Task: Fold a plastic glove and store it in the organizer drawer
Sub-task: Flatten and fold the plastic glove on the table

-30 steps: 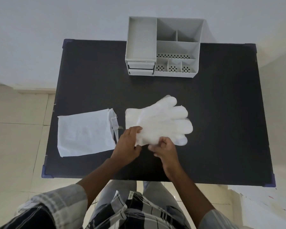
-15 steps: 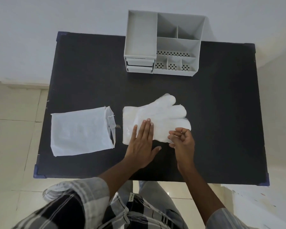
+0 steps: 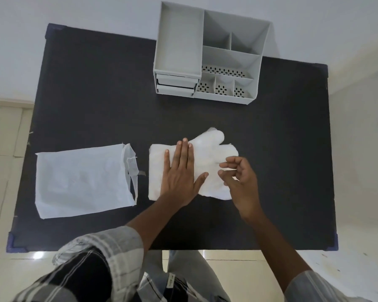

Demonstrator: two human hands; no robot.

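Observation:
A white plastic glove (image 3: 207,153) lies flat in the middle of the black table (image 3: 96,94), cuff to the left, fingers pointing right. My left hand (image 3: 180,171) presses flat on its palm area, fingers together and stretched out. My right hand (image 3: 238,177) hovers over the glove's finger end with fingers curled and apart, holding nothing. The grey organizer (image 3: 207,55) stands at the table's far edge; its two small drawers (image 3: 176,85) at the lower left front are closed.
A white plastic bag (image 3: 81,182) lies flat on the table left of the glove, its open mouth facing the glove. The organizer has open compartments on top, some with perforated floors. Pale tiled floor surrounds the table.
My left hand slid further up onto the glove and lies flat. My right hand opened from a pinch at the glove's lower edge and moved right over its fingers.

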